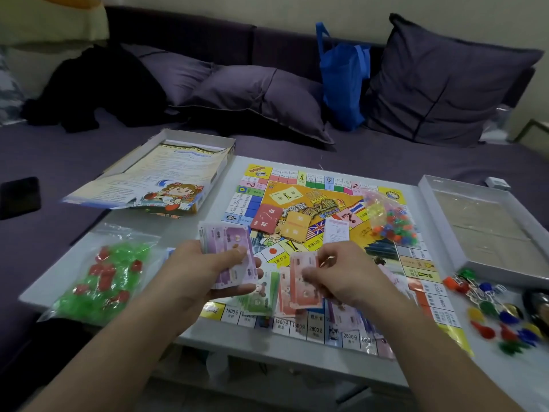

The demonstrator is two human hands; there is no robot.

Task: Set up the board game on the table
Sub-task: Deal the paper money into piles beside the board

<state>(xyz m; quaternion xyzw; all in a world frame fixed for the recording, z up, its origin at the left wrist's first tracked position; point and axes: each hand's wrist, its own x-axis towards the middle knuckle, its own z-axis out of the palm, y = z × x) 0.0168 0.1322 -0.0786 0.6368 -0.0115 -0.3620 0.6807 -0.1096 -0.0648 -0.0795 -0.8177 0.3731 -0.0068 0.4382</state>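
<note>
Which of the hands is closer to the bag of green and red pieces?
Left. The left hand, holding purple notes, is just right of the bag. The right hand is farther right, over the board.

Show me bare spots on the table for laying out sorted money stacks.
Bare table shows along the near edge, between the green-and-red piece bag and the board. Another strip lies between the box lid and that bag. The right side is crowded: loose pawns below the white tray. The board's near half is covered with notes.
</note>
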